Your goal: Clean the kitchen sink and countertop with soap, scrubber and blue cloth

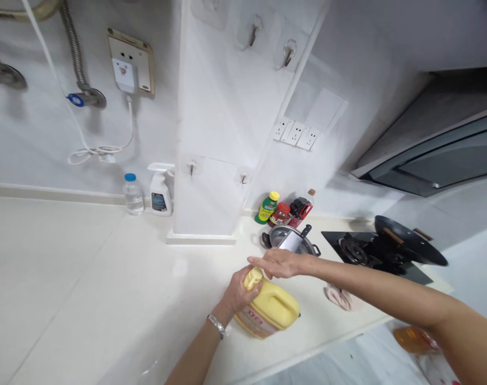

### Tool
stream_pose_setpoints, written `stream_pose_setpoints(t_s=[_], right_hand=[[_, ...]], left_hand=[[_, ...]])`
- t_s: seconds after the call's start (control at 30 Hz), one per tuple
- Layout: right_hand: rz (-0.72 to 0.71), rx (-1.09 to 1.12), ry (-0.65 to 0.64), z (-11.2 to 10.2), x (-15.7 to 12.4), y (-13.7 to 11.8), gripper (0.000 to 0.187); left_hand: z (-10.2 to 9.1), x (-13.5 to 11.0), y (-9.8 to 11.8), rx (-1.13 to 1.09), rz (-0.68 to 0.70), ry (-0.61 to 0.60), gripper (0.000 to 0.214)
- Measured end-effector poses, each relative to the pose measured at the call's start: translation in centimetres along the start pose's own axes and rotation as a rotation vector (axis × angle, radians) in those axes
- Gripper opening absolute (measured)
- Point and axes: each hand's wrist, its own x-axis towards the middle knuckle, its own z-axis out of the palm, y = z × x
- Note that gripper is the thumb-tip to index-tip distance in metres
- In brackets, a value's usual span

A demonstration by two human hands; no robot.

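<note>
A yellow plastic jug (273,305) with a moulded handle and red lettering on its label stands on the counter, tilted in my view. My left hand (240,291), with a bracelet at the wrist, is wrapped around the jug's neck just under its yellow cap (254,275). Above and beside the cap is my right hand (281,263), its index finger stretched out to the left and another finger hanging down near the cap. Nothing shows in that hand. Behind it, a lidded pot (279,234) has a cleaver (293,240) lying across its top.
Behind the pot stand a green bottle (267,208), a red-lidded jar (280,214) and a dark sauce bottle (301,208). Right of them, a wok (411,240) sits on the stove (351,248). A cloth (337,297) lies near the counter edge. A spray bottle (160,192) and a clear bottle (134,198) stand left of the pillar.
</note>
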Motion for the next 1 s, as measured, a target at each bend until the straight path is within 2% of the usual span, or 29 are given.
stream_pose_setpoints(t_s=[0.1,0.17,0.27,0.5,0.67,0.77,0.83,0.9,0.93,1.0], right_hand=[[0.153,-0.066,0.048,1.5,0.8,-1.3,0.082],[0.235,-0.097,0.063,2.3,1.3,-2.0,0.077],[0.220,-0.144,0.043,2.5,1.2,-2.4,0.071],[-0.198,-0.562,0.053,1.0,0.7,-1.4,0.048],[-0.529,-0.839,0.102,0.8,1.7,-0.6,0.037],[-0.699,-0.914,0.121,0.3,2.0,-0.3,0.024],[-0.736,-0.871,0.112,-0.3,1.7,-0.1,0.021],[-0.646,-0.740,0.127,-0.7,1.2,-0.1,0.024],[-0.530,-0.656,0.142,-0.7,0.8,-0.2,0.031],[-0.191,-0.472,0.174,-0.1,0.2,-0.6,0.048]], left_hand=[[0.6,-0.3,-0.4,0.042,0.024,0.071,0.017],[1.1,-0.4,-0.8,0.071,0.023,0.122,0.021],[1.3,-0.5,-1.1,0.124,0.027,0.164,0.025],[0.6,-0.1,-0.9,0.171,0.064,0.095,0.025],[0.5,0.2,-0.8,0.212,0.001,0.076,0.020],[0.4,0.4,-0.6,0.221,-0.022,0.057,0.021],[0.4,0.5,-0.5,0.215,-0.032,0.049,0.021],[0.3,0.6,-0.5,0.193,-0.029,0.044,0.022],[0.3,0.5,-0.5,0.176,-0.024,0.044,0.022],[0.4,0.5,-0.5,0.139,-0.018,0.051,0.022]])
